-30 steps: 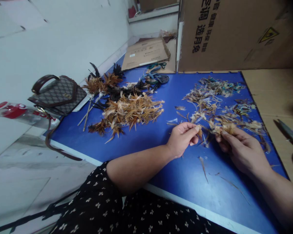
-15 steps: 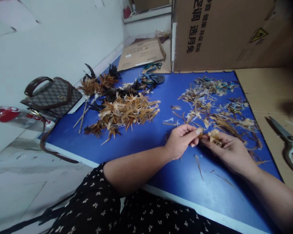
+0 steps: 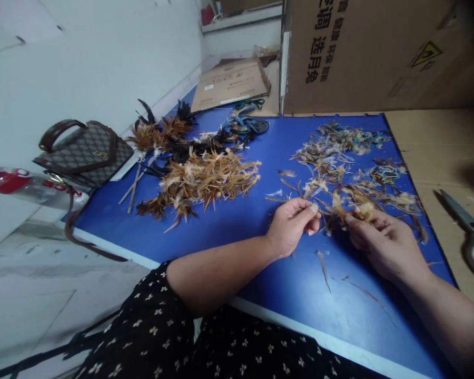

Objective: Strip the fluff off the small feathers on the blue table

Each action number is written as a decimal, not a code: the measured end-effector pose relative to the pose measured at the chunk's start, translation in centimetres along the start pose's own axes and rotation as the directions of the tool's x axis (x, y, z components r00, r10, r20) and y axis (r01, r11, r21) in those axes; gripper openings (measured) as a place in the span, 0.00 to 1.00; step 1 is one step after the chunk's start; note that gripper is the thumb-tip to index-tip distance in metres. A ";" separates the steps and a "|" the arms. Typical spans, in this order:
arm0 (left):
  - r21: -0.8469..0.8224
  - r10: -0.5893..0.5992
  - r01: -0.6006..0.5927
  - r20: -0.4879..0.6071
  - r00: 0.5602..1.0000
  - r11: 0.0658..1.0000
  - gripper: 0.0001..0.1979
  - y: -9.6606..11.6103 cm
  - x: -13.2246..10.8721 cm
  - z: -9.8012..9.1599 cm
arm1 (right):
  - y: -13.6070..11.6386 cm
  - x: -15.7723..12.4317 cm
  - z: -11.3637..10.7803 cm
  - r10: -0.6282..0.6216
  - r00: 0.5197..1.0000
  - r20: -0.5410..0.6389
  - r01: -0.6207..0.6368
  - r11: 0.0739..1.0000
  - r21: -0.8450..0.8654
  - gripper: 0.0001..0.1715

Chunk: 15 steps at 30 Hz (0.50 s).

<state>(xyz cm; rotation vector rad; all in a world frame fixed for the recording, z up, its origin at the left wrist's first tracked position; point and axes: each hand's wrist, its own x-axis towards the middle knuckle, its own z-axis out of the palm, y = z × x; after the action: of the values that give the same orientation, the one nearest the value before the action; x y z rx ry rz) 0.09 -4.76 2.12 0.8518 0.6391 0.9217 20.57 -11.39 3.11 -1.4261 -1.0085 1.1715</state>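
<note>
My right hand (image 3: 389, 239) is closed on a small tan feather tuft (image 3: 363, 211) above the table's right side. A short distance to its left, my left hand (image 3: 294, 225) has thumb and forefinger pinched together; what they hold, if anything, is too small to make out. Just beyond both hands spreads a loose heap of feather scraps (image 3: 326, 168), tan, grey and bluish. To the left lies a thick pile of golden-brown feathers (image 3: 213, 176). Thin feather strands (image 3: 324, 271) are scattered on the blue tabletop (image 3: 237, 237) in front of my hands.
Scissors (image 3: 472, 226) lie on cardboard at the right. Brown and black feather bunches on sticks (image 3: 154, 131), a handbag (image 3: 89, 152) and a plastic bottle (image 3: 33, 189) are at the left. A large cardboard box (image 3: 363, 63) stands at the back, beside flattened cardboard (image 3: 229, 87).
My right hand has moved right, away from my left hand, with the tan feather tuft in it. My left hand has barely moved and stays pinched.
</note>
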 end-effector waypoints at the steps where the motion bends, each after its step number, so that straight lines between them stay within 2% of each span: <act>1: -0.005 0.006 -0.006 -0.003 1.000 1.000 0.23 0.0 0.0 0.0 | 0.0 0.1 -0.1 -0.003 1.000 -0.004 0.003 1.000 0.022 0.27; 8: 0.061 -0.032 0.028 0.065 0.997 0.998 0.21 -0.2 -0.1 -0.1 | -0.5 -0.1 -0.1 -0.011 1.000 -0.024 0.010 0.999 -0.039 0.28; 11: 0.086 -0.034 0.029 0.066 0.997 0.996 0.24 -0.2 -0.2 0.0 | -1.2 -0.5 0.4 -0.029 0.998 0.051 0.036 0.990 -0.136 0.31; 15: 0.111 -0.004 -0.004 0.075 0.997 0.994 0.24 0.0 -0.2 0.2 | -1.8 -0.8 1.1 -0.098 0.982 0.163 0.130 0.972 -0.194 0.29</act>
<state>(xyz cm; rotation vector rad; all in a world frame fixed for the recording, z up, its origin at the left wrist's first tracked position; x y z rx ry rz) 0.16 -5.00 2.23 0.9810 0.6294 0.8560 19.32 -11.70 4.96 -1.4314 -1.3333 1.1308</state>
